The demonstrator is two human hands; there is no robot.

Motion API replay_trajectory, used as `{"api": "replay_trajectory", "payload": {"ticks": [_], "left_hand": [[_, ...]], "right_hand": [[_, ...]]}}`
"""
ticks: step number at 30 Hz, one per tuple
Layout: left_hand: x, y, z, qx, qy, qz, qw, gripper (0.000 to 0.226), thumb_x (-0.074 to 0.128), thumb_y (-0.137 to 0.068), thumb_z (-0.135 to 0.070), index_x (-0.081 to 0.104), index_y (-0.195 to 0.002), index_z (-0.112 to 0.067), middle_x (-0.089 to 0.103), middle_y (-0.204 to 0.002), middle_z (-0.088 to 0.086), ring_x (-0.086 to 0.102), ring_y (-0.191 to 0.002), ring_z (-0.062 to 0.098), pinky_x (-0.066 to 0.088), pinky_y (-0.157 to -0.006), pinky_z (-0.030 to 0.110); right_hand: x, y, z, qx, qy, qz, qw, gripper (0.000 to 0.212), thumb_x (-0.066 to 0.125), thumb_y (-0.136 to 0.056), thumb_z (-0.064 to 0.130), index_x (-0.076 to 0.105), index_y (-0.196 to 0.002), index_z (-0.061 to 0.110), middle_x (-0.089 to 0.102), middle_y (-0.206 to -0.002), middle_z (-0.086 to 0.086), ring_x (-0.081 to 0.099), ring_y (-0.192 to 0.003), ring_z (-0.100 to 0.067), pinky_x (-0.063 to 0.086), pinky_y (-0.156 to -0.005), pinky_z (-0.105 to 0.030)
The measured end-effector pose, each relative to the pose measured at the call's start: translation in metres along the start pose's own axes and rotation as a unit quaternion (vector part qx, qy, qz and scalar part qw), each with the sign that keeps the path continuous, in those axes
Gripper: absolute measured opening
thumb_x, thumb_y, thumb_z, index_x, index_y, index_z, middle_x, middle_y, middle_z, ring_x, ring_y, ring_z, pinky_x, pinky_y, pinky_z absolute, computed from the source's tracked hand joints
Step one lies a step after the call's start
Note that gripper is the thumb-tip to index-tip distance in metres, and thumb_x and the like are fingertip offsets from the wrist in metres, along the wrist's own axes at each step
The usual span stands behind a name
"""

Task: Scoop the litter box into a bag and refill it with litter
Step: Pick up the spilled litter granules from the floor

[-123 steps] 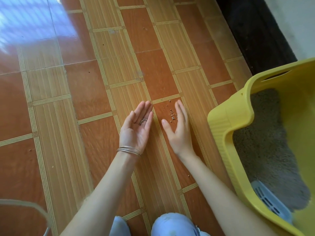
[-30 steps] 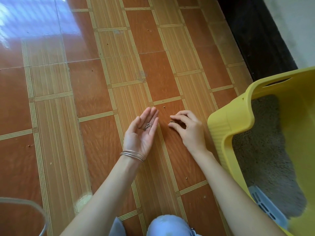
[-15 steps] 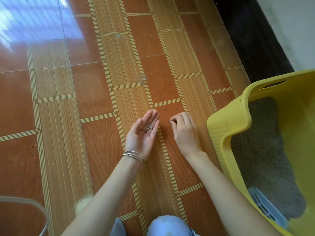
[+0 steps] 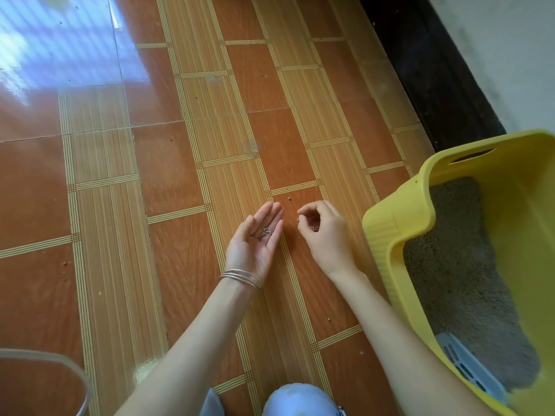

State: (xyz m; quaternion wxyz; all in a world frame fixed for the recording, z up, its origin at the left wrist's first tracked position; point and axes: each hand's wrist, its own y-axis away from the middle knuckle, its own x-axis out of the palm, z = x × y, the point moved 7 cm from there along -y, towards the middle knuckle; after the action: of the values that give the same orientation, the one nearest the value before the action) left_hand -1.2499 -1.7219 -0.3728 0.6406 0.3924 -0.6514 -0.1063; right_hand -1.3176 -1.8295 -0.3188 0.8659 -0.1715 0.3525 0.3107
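Observation:
A yellow litter box (image 4: 396, 223) stands on the floor at the right, holding grey litter (image 4: 462, 265) and a pale blue scoop (image 4: 468, 367) at its near end. My left hand (image 4: 255, 247) lies palm up just above the tiled floor, fingers straight, with a few spilled litter grains (image 4: 265, 232) in the palm. My right hand (image 4: 327, 235) hovers beside it, close to the box's front corner, fingers curled, thumb and forefinger pinching at grains on the floor. A couple of loose grains (image 4: 289, 200) lie just beyond the hands.
Orange and striped floor tiles (image 4: 180, 175) spread to the left and ahead. A dark skirting strip (image 4: 435, 70) runs along the wall at the upper right. The curved rim of a container (image 4: 60, 361) shows at the lower left. My pale blue knee (image 4: 300, 400) is at the bottom edge.
My right hand went from lying flat beside the scattered grains to curling and pinching them up. The pile on the floor has shrunk. My left hand stayed palm up, holding grains.

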Motion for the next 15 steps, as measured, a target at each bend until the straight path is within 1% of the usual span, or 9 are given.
{"api": "replay_trajectory", "payload": {"ticks": [1, 2, 5, 7, 8, 10, 12, 13, 15], "left_hand": [[0.001, 0.0, 0.001, -0.003, -0.003, 0.0, 1.0, 0.035, 0.032, -0.099, -0.014, 0.06, -0.109, 0.004, 0.067, -0.11, 0.018, 0.064, -0.104, 0.023, 0.052, -0.09, 0.031], [0.001, 0.0, 0.001, -0.004, -0.006, -0.002, 1.0, 0.035, 0.032, -0.099, -0.014, 0.06, -0.108, 0.003, 0.068, -0.108, 0.017, 0.065, -0.103, 0.022, 0.052, -0.09, 0.03], [0.003, -0.001, 0.002, -0.007, -0.006, -0.007, 1.0, 0.035, 0.031, -0.1, -0.014, 0.061, -0.107, 0.002, 0.069, -0.105, 0.014, 0.067, -0.096, 0.019, 0.052, -0.088, 0.029], [0.004, -0.002, 0.002, -0.01, 0.012, -0.009, 1.0, 0.035, 0.03, -0.1, -0.013, 0.061, -0.107, 0.003, 0.069, -0.105, 0.016, 0.066, -0.098, 0.021, 0.052, -0.09, 0.031], [0.004, -0.001, 0.001, -0.012, 0.023, -0.009, 1.0, 0.036, 0.03, -0.099, -0.013, 0.06, -0.107, 0.004, 0.069, -0.105, 0.018, 0.065, -0.101, 0.024, 0.051, -0.092, 0.034], [0.004, -0.001, -0.001, -0.014, 0.041, -0.012, 0.999, 0.035, 0.031, -0.099, -0.013, 0.06, -0.107, 0.006, 0.068, -0.107, 0.02, 0.061, -0.107, 0.027, 0.046, -0.097, 0.038], [0.002, -0.001, -0.006, -0.011, 0.058, -0.017, 0.998, 0.035, 0.032, -0.099, -0.013, 0.059, -0.108, 0.006, 0.067, -0.108, 0.02, 0.06, -0.109, 0.029, 0.043, -0.1, 0.04], [0.002, -0.001, -0.007, -0.01, 0.066, -0.017, 0.998, 0.034, 0.032, -0.099, -0.012, 0.06, -0.108, 0.006, 0.067, -0.108, 0.021, 0.06, -0.108, 0.029, 0.043, -0.098, 0.04], [0.002, 0.001, -0.01, -0.006, 0.069, -0.015, 0.997, 0.033, 0.033, -0.099, -0.011, 0.06, -0.107, 0.006, 0.068, -0.107, 0.02, 0.062, -0.106, 0.029, 0.046, -0.094, 0.04]], "right_hand": [[-0.001, 0.001, 0.006, 0.002, -0.04, -0.001, 0.999, 0.008, 0.061, -0.082, 0.003, 0.064, -0.085, 0.011, 0.062, -0.086, -0.001, 0.056, -0.077, -0.008, 0.046, -0.073, -0.016], [0.001, 0.002, 0.012, 0.002, -0.075, 0.007, 0.997, 0.01, 0.062, -0.082, 0.003, 0.064, -0.085, 0.012, 0.063, -0.086, -0.001, 0.058, -0.078, -0.006, 0.046, -0.074, -0.015], [0.011, 0.005, 0.023, 0.009, -0.145, 0.051, 0.988, 0.011, 0.065, -0.083, 0.006, 0.067, -0.088, 0.014, 0.066, -0.089, 0.0, 0.063, -0.086, -0.008, 0.049, -0.079, -0.02], [0.008, 0.001, 0.018, 0.02, -0.173, 0.047, 0.984, 0.012, 0.066, -0.083, 0.006, 0.068, -0.091, 0.014, 0.068, -0.092, 0.0, 0.063, -0.089, -0.007, 0.048, -0.08, -0.018], [0.004, -0.002, 0.013, 0.018, -0.165, 0.035, 0.986, 0.012, 0.066, -0.083, 0.006, 0.069, -0.092, 0.014, 0.068, -0.092, 0.0, 0.063, -0.089, -0.005, 0.047, -0.08, -0.016], [-0.005, -0.012, 0.004, 0.002, -0.109, 0.012, 0.994, 0.013, 0.065, -0.083, 0.006, 0.07, -0.093, 0.012, 0.067, -0.093, 0.001, 0.06, -0.088, -0.003, 0.044, -0.079, -0.011], [-0.005, -0.022, -0.003, -0.007, -0.056, 0.011, 0.998, 0.013, 0.065, -0.083, 0.005, 0.071, -0.094, 0.01, 0.065, -0.093, 0.0, 0.058, -0.085, -0.003, 0.043, -0.078, -0.01], [-0.002, -0.027, -0.006, -0.011, -0.036, 0.021, 0.999, 0.013, 0.064, -0.083, 0.005, 0.071, -0.095, 0.01, 0.064, -0.094, -0.001, 0.058, -0.084, -0.005, 0.043, -0.078, -0.011], [0.008, -0.036, -0.009, -0.03, -0.009, 0.053, 0.998, 0.014, 0.063, -0.084, 0.006, 0.07, -0.096, 0.008, 0.063, -0.096, -0.004, 0.059, -0.087, -0.012, 0.046, -0.081, -0.018]]}}
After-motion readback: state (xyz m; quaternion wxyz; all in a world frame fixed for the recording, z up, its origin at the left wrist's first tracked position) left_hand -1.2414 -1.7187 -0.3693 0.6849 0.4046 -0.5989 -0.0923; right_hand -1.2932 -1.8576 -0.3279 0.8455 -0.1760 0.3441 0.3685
